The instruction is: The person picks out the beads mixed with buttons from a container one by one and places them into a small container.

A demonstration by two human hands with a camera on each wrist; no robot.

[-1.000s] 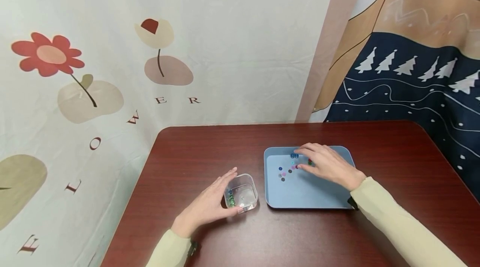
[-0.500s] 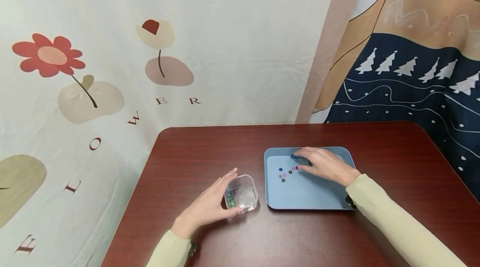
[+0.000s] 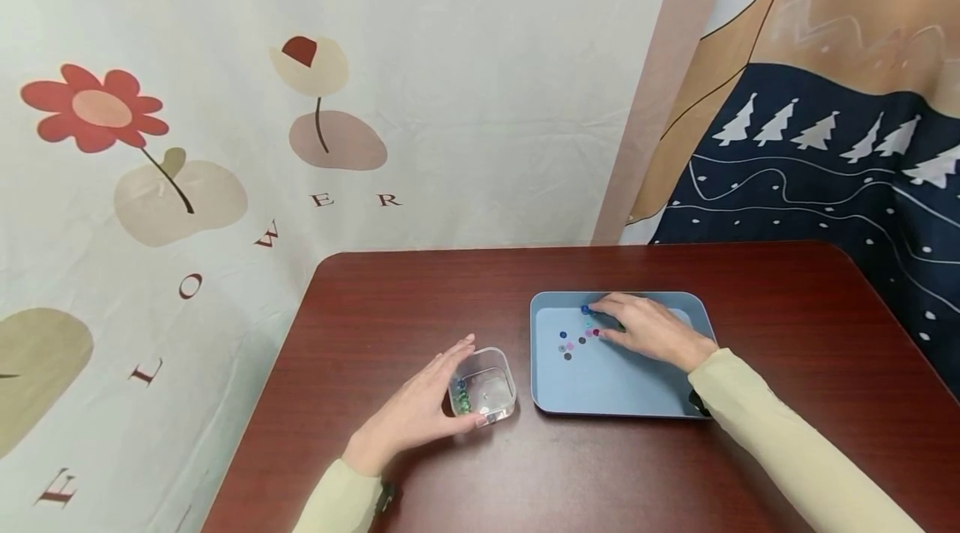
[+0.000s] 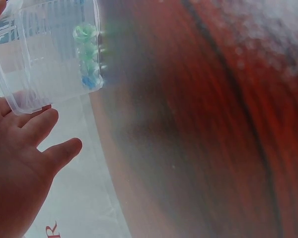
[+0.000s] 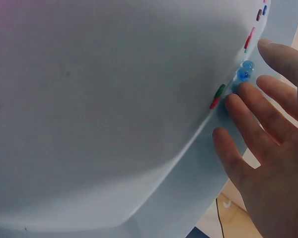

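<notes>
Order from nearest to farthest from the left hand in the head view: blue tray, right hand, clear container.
1. Clear container: held by the left hand.
2. Blue tray: right of the container.
3. Right hand: over the tray's right part.

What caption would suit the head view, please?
Left hand holds a clear container; right hand reaches into a blue tray.
</notes>
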